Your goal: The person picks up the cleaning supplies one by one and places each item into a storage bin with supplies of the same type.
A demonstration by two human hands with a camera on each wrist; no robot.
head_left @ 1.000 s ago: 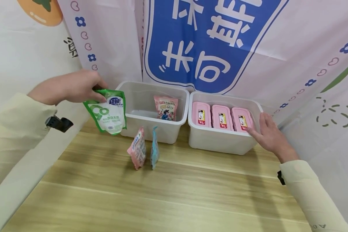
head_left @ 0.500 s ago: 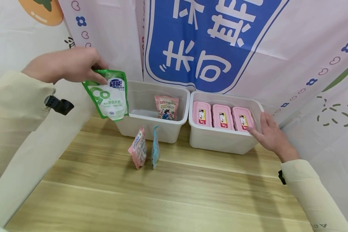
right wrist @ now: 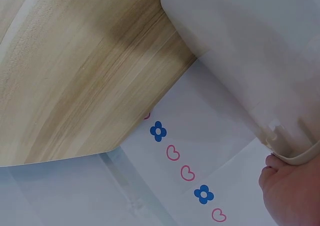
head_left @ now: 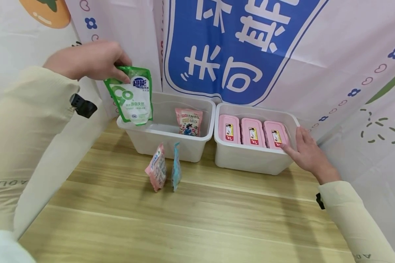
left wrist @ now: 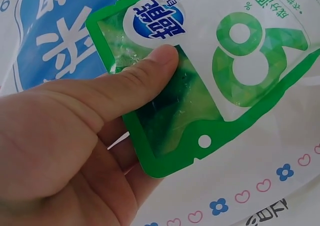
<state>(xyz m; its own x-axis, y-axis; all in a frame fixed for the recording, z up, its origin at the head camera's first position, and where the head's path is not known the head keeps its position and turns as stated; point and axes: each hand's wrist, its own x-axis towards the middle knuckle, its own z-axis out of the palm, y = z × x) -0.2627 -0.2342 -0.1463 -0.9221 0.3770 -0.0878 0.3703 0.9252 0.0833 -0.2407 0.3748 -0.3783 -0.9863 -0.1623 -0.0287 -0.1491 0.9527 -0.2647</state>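
My left hand (head_left: pixel 95 62) pinches the top corner of a green and white detergent pouch (head_left: pixel 136 100), thumb on its printed front in the left wrist view. The pouch hangs over the left end of the left plastic bin (head_left: pixel 166 144), partly covering its rim. Inside that bin, a pink pouch (head_left: pixel 188 122) leans at the right end. My right hand (head_left: pixel 307 153) holds the near right corner of the right plastic bin (head_left: pixel 250 160), thumb and fingers at its rim. Pink-lidded boxes (head_left: pixel 252 132) stand in a row in this bin.
Two more pouches, one pink (head_left: pixel 157 170) and one light blue (head_left: pixel 176 168), stand upright on the wooden table (head_left: pixel 197 223) before the left bin. A printed cloth (head_left: pixel 316 62) hangs right behind both bins.
My left hand has lifted the detergent pouch from beside the left bin's front and brought it rightward over the bin. My right hand stays at the right bin's corner.
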